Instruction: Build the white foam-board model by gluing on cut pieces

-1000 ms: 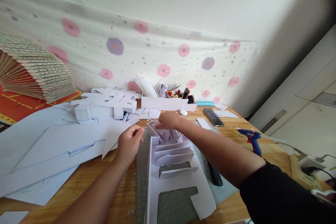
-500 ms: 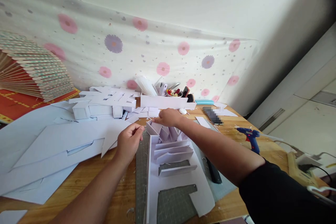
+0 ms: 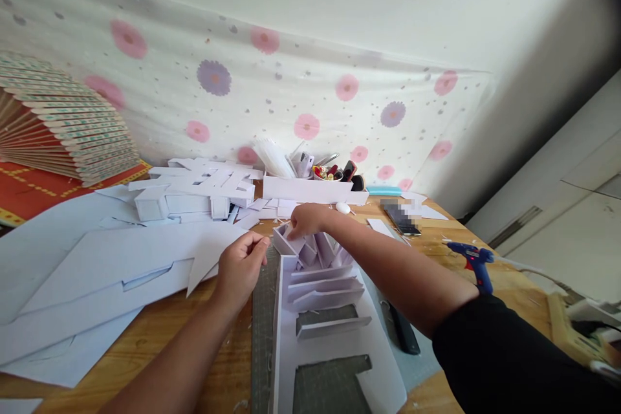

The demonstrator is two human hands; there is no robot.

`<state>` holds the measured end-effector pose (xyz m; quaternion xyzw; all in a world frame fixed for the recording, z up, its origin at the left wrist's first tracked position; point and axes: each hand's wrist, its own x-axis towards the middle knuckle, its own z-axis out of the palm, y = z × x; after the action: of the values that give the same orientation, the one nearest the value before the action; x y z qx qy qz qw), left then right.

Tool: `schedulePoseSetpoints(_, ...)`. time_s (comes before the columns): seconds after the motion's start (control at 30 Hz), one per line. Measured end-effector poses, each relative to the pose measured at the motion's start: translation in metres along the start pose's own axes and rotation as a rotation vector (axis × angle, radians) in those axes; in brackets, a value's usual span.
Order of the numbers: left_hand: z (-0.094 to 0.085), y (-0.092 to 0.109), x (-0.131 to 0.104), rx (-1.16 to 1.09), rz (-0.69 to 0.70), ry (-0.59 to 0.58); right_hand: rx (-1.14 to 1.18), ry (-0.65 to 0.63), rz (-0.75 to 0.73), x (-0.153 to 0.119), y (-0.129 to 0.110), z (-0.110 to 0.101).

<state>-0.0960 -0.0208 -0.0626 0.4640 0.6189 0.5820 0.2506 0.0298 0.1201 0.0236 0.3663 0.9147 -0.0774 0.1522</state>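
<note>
Since the earlier frame my view has shifted slightly, and the fingers of my right hand (image 3: 309,219) now reach a little lower into the far end of the white board structure (image 3: 286,336). My left hand (image 3: 241,262) keeps nearly the same pose.

My right arm crosses from the near right, wrist bent down over the upright folded strips (image 3: 324,249). The fingers point down at the far left corner; part of them is hidden, so I cannot tell how closed they are or whether they grip the board. My left arm comes up from the near left, its hand curled closed with thumb against forefinger, just left of the structure. I cannot tell if anything small is pinched there.

The structure lies on the cutting mat (image 3: 262,310), in the near middle of the table (image 3: 228,362). White boards (image 3: 121,265) spread to the left; a black-handled tool (image 3: 404,330) and blue glue gun (image 3: 474,261) lie to the right.
</note>
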Motion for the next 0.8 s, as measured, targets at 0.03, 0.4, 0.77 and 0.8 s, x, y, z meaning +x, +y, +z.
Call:
schedulePoseSetpoints(0.03, 0.000, 0.001, 0.000, 0.008, -0.002, -0.003, -0.011, 0.009, 0.006, -0.001, -0.001, 0.001)
schedulePoseSetpoints(0.4, -0.001, -0.001, 0.000, 0.020, 0.006, 0.007, -0.048, 0.100, 0.029, -0.024, -0.011, -0.004)
schedulePoseSetpoints(0.77, 0.000, -0.002, 0.001, 0.021, 0.002, 0.002, -0.019, 0.163, 0.088, -0.010, 0.010, 0.000)
schedulePoseSetpoints(0.8, 0.000, -0.002, 0.001, 0.028, 0.007, -0.001, -0.018, 0.185, 0.108, -0.006, 0.016, -0.001)
